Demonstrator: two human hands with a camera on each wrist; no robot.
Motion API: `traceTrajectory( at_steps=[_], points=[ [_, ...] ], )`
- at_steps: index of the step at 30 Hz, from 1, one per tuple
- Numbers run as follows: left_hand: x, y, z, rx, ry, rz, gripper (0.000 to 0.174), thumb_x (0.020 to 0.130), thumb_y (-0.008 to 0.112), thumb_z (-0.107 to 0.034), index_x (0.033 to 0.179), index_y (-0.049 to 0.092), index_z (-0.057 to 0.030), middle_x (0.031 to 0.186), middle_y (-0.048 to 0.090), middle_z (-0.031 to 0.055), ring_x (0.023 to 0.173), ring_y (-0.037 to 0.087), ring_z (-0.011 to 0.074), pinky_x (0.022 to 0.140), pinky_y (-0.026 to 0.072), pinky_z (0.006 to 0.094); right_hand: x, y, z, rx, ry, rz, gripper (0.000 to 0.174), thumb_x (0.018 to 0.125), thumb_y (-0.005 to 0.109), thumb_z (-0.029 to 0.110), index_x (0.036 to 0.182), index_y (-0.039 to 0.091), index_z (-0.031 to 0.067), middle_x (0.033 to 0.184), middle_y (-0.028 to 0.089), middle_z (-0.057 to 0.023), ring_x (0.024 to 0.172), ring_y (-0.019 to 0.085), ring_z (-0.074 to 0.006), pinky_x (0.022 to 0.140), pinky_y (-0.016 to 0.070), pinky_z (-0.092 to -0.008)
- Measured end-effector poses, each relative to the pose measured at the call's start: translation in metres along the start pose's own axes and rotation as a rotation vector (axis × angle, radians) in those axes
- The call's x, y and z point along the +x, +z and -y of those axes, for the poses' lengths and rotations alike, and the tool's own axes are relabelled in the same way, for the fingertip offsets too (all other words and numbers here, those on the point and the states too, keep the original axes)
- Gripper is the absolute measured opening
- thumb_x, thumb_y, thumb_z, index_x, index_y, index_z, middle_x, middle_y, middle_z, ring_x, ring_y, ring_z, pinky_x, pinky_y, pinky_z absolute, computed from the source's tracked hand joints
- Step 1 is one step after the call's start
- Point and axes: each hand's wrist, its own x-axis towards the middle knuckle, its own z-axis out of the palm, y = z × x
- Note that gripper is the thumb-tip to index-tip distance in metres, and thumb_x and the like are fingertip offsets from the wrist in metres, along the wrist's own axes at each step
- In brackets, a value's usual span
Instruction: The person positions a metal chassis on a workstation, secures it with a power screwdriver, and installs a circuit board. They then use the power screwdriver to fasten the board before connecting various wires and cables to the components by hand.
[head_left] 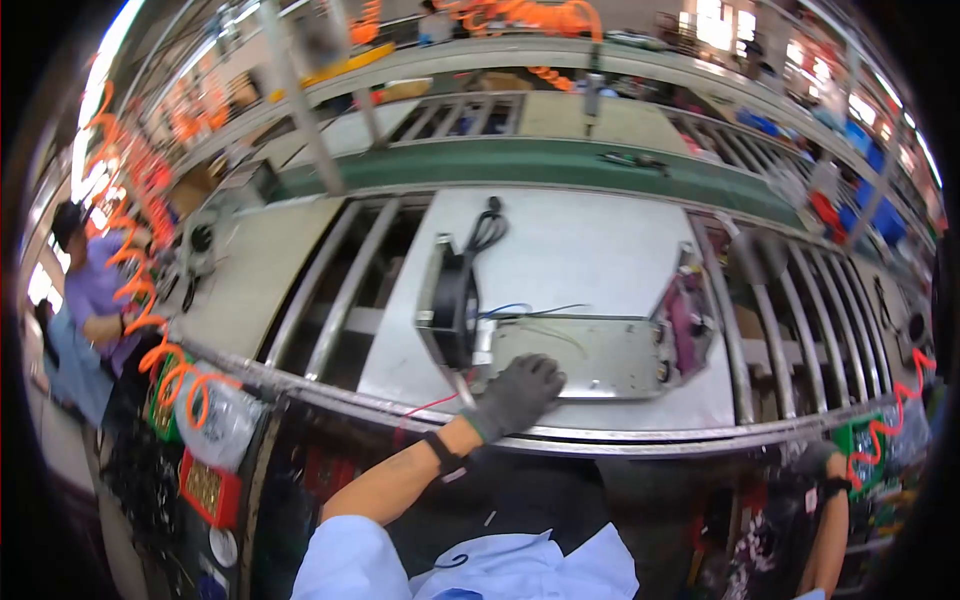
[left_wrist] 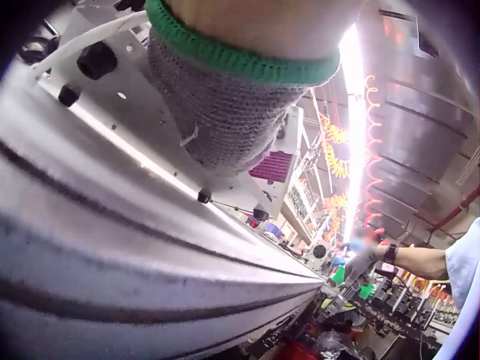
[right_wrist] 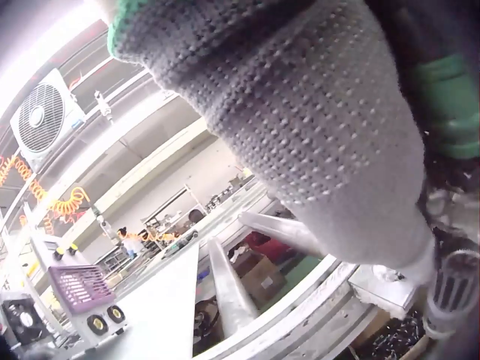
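Note:
A metal machine chassis lies on a pale board. A black fan stands at its left end and a purple panel at its right. Loose blue and yellow-green wires cross the base plate, and a black cord is coiled behind the fan. My left hand, in a grey knit glove, rests on the chassis's front edge near the fan. Beyond the bench's front edge, my gloved right hand reaches low toward a bin of small dark parts. Its fingertips are hidden.
Metal rollers flank the board on both sides. A green bin sits below the bench at right. At left are a red box of small parts, a plastic bag and another person near orange coiled hoses.

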Motion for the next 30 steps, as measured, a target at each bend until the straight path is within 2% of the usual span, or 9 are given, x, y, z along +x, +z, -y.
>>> traceTrajectory(
  at_steps=[4,7,9,12,16,17,18,27,30],
  points=[
    [0.0,0.0,0.006,-0.014,-0.044,0.066,0.036,0.087,0.066,-0.032,0.111,0.061,-0.005,0.118,0.059,0.0161,0.118,0.056,0.0333,0.105,0.0416,0.0485,0.003,-0.009,0.021,0.004,0.008,-0.044,0.044,0.091,0.068,0.032,0.123,0.066,0.0017,0.11,0.07,-0.0181,0.097,0.069,-0.0302,0.085,0.0538,-0.0412],
    [-0.019,0.036,-0.01,-0.008,-0.043,-0.264,0.04,0.088,0.065,-0.026,0.119,0.061,-0.0009,0.134,0.056,0.023,0.128,0.052,0.0401,0.109,0.0408,0.052,-0.015,-0.024,0.049,0.095,-0.008,-0.091,0.044,0.092,0.068,0.031,0.124,0.065,0.0013,0.107,0.071,-0.0179,0.094,0.069,-0.0279,0.083,0.0543,-0.0392],
    [-0.038,0.012,-0.048,-0.128,-0.087,-0.213,0.037,0.087,0.066,-0.024,0.117,0.06,-0.0014,0.132,0.057,0.0216,0.125,0.055,0.0392,0.106,0.0449,0.0497,-0.044,-0.033,0.077,0.242,-0.073,-0.122,0.044,0.093,0.067,0.031,0.124,0.065,0.0009,0.105,0.072,-0.0177,0.092,0.07,-0.0264,0.081,0.0547,-0.0378],
    [-0.09,-0.017,-0.09,-0.276,-0.205,-0.416,0.033,0.088,0.069,-0.019,0.114,0.061,-0.0014,0.125,0.059,0.0187,0.117,0.059,0.0368,0.099,0.0491,0.0464,-0.104,-0.053,0.147,0.424,-0.404,-0.282,0.044,0.094,0.066,0.03,0.125,0.065,0.0005,0.102,0.072,-0.0175,0.089,0.071,-0.0242,0.079,0.0552,-0.0358],
    [-0.169,-0.052,-0.095,-0.254,-0.536,-0.526,0.031,0.089,0.069,-0.015,0.115,0.062,-0.0013,0.121,0.062,0.0178,0.109,0.062,0.0353,0.095,0.0522,0.0431,-0.178,-0.112,0.26,0.449,-0.927,-0.658,0.047,0.095,0.066,0.038,0.127,0.068,0.0027,0.122,0.07,-0.0226,0.117,0.066,-0.0343,0.103,0.048,-0.0411],
    [-0.187,-0.077,-0.093,-0.065,-0.578,-0.59,0.027,0.089,0.067,-0.012,0.114,0.062,-0.0022,0.117,0.064,0.0167,0.105,0.064,0.0351,0.092,0.0532,0.0427,-0.123,-0.098,0.285,0.741,-1.008,-0.734,0.034,0.087,0.071,0.014,0.117,0.068,-0.0008,0.116,0.069,-0.0231,0.109,0.067,-0.0386,0.093,0.0518,-0.0461],
    [-0.212,-0.09,-0.092,0.0,-0.716,-0.645,0.022,0.091,0.065,-0.01,0.111,0.063,-0.0028,0.113,0.065,0.0161,0.102,0.065,0.0352,0.09,0.0538,0.0432,-0.102,-0.106,0.307,0.54,-1.168,-1.061,0.029,0.089,0.065,0.006,0.116,0.066,-0.0055,0.114,0.068,-0.024,0.106,0.066,-0.0375,0.094,0.0507,-0.0424],
    [-0.493,-0.247,-0.131,1.1,-1.6,-0.541,0.03,0.083,0.062,-0.005,0.113,0.058,-0.0045,0.116,0.058,0.0208,0.111,0.057,0.0412,0.096,0.0483,0.0503,-0.059,-0.224,0.442,0.548,-1.063,-0.616,0.035,0.092,0.059,0.007,0.125,0.063,-0.0048,0.129,0.064,-0.0234,0.123,0.061,-0.0376,0.106,0.046,-0.0409],
    [-0.575,-0.278,-0.16,1.421,-1.984,-0.375,0.04,0.081,0.072,-0.023,0.114,0.057,-0.0059,0.127,0.052,0.0235,0.121,0.052,0.0428,0.099,0.0471,0.052,-0.01,-0.242,0.45,0.371,-1.169,-1.141,0.043,0.095,0.057,0.009,0.136,0.056,-0.0039,0.137,0.059,-0.0246,0.133,0.053,-0.0379,0.113,0.0398,-0.042]
  ],
)
